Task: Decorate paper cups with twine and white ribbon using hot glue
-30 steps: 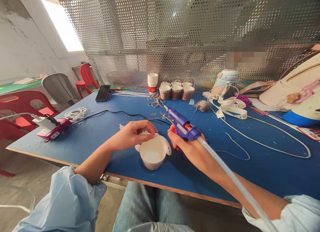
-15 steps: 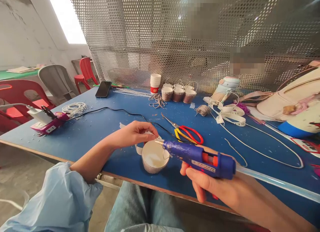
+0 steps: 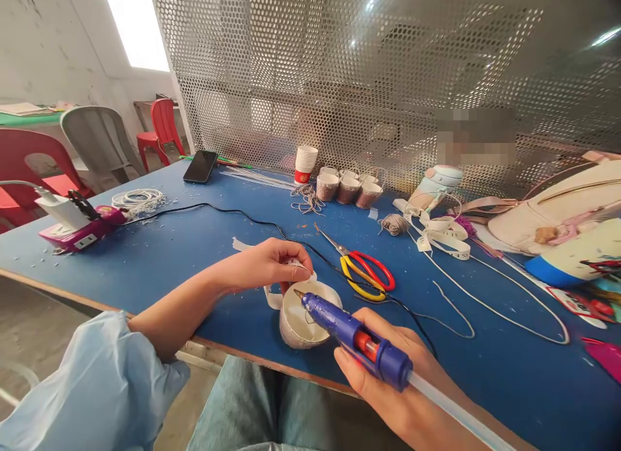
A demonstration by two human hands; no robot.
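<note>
A round cup-like piece (image 3: 297,334), pale inside with a brownish wrapped outside, stands near the table's front edge. My left hand (image 3: 276,266) is closed at its back rim, pinching a white printed ribbon (image 3: 272,298) that hangs down beside the cup. In my right hand (image 3: 383,360) is a blue glue gun (image 3: 339,321) with a clear glue stick coming out of its back end. The gun's nozzle is over the cup's opening, close to my left fingertips. Whether the nozzle touches anything, I cannot tell.
Scissors (image 3: 366,270) with red and yellow handles lie behind the cup. A black cable (image 3: 233,209) crosses the blue table (image 3: 204,244) from a power strip (image 3: 80,234). Farther back are small wrapped cups (image 3: 348,189), stacked paper cups (image 3: 305,165), twine (image 3: 395,224) and a bottle (image 3: 434,186).
The glue gun has swung to a steeper slant, its nozzle now lower and over the cup's opening. The view has shifted a little. My left hand still pinches at the rim.
</note>
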